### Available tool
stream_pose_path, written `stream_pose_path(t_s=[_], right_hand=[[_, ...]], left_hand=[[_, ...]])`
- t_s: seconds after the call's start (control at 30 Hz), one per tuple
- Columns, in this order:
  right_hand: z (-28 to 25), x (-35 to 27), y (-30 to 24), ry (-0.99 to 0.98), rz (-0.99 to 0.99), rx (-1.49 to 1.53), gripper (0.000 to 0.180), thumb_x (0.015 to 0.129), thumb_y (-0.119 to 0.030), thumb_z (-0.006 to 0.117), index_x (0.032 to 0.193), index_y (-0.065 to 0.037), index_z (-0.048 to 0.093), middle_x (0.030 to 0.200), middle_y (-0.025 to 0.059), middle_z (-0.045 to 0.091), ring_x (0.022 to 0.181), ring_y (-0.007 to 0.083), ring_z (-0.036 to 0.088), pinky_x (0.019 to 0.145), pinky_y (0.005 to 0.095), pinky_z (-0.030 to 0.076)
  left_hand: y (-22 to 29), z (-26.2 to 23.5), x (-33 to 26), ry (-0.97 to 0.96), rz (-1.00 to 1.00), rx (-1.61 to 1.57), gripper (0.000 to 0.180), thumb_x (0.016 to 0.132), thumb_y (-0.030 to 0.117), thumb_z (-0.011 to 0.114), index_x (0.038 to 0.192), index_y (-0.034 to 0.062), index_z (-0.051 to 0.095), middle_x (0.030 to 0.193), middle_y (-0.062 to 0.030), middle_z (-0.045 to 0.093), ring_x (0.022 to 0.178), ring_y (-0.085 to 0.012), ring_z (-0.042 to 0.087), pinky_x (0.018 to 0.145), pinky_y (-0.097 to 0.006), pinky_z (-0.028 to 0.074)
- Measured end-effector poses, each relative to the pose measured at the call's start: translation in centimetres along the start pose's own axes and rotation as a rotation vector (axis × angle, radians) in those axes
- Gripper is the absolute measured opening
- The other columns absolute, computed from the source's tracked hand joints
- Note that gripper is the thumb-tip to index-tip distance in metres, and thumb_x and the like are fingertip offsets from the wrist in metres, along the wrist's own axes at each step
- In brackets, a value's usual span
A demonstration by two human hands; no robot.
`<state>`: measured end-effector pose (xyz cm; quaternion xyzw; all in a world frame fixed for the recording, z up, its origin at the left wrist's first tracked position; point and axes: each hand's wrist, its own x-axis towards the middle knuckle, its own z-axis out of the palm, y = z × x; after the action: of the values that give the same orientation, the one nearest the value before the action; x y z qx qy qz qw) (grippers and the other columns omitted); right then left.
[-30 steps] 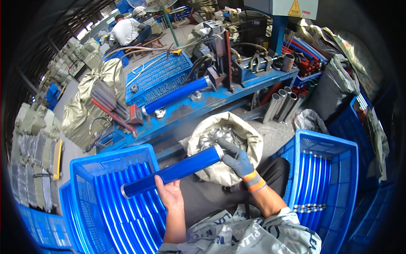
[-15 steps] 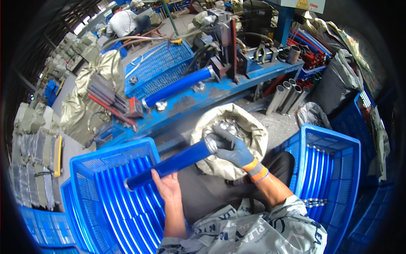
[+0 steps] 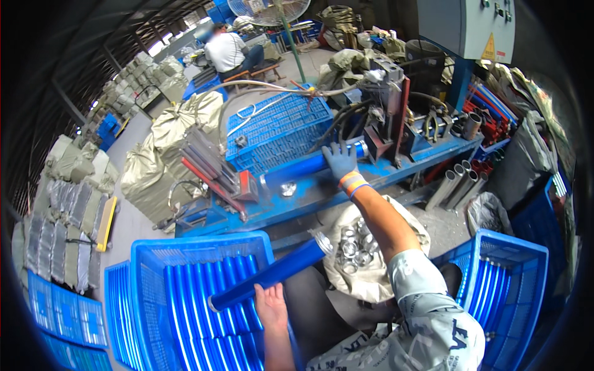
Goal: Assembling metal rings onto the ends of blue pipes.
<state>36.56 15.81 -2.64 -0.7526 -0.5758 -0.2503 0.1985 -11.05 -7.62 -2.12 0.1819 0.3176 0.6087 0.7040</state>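
My bare left hand (image 3: 271,304) is closed on a blue metal tube (image 3: 272,272), which slants up to the right above a crate. A silver ring piece (image 3: 322,243) sits at the tube's raised right end. Reaching forward, my gloved right hand (image 3: 340,162) lies over a second blue tube (image 3: 297,168) with its fingers spread. That tube rests lengthwise on the blue bench (image 3: 318,188), between a red-and-grey block (image 3: 247,185) and the machine's bracket (image 3: 376,143). The glove hides part of it.
A blue crate (image 3: 198,244) of blue tubes stands at left, another crate (image 3: 526,247) at right. Between them sits a cloth sack (image 3: 371,287) holding silver rings. Bare metal tubes (image 3: 455,188) lean by the bench. A person (image 3: 226,51) sits far back beside a fan (image 3: 272,9).
My right hand has left the held tube's ring end and reached forward onto the bench tube. The left hand still holds its tube. The view has tilted up and shifted left.
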Motion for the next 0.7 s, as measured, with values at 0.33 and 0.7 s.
stream_pose_path(t_s=[0.33,0.7], right_hand=[[-22.3,-2.0,1.9,0.322,-0.034,0.861,0.074,0.094,-0.009,0.075,0.164,-0.005,0.053,0.148,0.0179,0.071,0.126,0.0344,0.074,0.109,0.0488,0.059],[-32.9,-30.0,10.8,0.559,0.76,1.379,0.082,0.098,-0.034,0.089,0.162,0.001,0.052,0.134,0.0164,0.074,0.112,0.0274,0.077,0.1,0.0427,0.064]], left_hand=[[-3.7,0.8,4.0,0.04,-0.032,0.144,0.043,0.115,0.036,0.078,0.147,0.0096,0.065,0.147,-0.0114,0.074,0.146,-0.0324,0.067,0.122,-0.054,0.054],[-17.1,24.0,30.7,0.062,-0.123,0.239,0.099,0.092,0.044,0.103,0.164,0.0009,0.051,0.161,-0.0189,0.061,0.141,-0.0434,0.066,0.114,-0.053,0.064]])
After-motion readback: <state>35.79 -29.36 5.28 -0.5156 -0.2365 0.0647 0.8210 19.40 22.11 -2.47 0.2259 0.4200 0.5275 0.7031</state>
